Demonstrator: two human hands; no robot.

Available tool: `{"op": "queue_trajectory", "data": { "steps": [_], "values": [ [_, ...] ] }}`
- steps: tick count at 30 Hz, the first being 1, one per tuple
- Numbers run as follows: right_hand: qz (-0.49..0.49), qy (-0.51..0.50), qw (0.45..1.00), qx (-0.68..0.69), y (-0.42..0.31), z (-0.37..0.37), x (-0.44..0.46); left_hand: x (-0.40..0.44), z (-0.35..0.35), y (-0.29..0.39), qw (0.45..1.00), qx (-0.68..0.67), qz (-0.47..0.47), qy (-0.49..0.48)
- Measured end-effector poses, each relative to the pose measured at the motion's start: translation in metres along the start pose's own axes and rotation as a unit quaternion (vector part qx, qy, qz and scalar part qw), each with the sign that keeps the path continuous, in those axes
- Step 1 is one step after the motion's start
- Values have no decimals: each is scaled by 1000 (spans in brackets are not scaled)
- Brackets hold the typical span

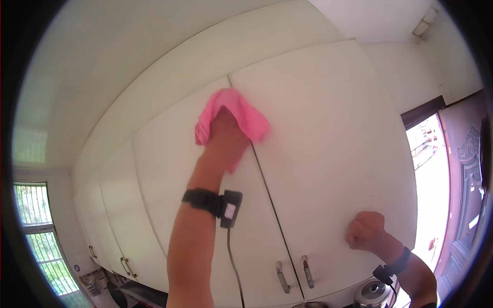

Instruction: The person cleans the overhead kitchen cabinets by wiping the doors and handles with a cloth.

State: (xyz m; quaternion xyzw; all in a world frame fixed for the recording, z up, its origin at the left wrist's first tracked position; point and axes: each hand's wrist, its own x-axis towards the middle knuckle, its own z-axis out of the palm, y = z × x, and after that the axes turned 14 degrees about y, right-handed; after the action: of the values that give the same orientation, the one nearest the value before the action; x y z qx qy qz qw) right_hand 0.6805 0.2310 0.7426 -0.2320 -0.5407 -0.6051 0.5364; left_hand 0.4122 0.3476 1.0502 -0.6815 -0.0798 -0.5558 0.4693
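Observation:
A pink cloth [249,115] is draped over the fingers of my left hand [226,131], which presses it against the upper part of a white cabinet door [195,154], close to the seam between two doors. The cloth hides most of those fingers. Lower down on the right, my right hand [365,230] is closed in a fist in front of the neighbouring white door [334,154]. Nothing shows in that fist, and I cannot tell whether it touches the door. Both wrists wear black straps with small boxes and cables.
Two metal handles, a left one [282,277] and a right one [307,272], sit low beside the seam. A metal pot lid [372,293] shows below my right hand. More cabinet doors run left toward a barred window [35,205]. An open doorway [429,195] with a carved door [465,174] stands at right.

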Motion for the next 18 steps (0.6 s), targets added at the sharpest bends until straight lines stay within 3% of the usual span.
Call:
{"op": "queue_trajectory", "data": {
  "steps": [4,5,8,11,14,18],
  "values": [
    [-2,-3,1000,-11,1,1,-2,31,15,-12,995,41,30,91],
    [-3,-7,1000,-16,1,0,0,42,15,-16,999,40,6,9],
    [1,-7,1000,-10,-2,1,-1,46,24,-25,987,57,104,113],
    [-2,-4,1000,-20,3,0,-3,43,10,-3,993,-33,-67,95],
    [2,-6,1000,-12,3,0,-5,21,-20,33,990,26,-134,-27],
    [7,3,1000,-7,2,1,-3,-41,-7,51,994,-8,-107,-13]
  ]
}}
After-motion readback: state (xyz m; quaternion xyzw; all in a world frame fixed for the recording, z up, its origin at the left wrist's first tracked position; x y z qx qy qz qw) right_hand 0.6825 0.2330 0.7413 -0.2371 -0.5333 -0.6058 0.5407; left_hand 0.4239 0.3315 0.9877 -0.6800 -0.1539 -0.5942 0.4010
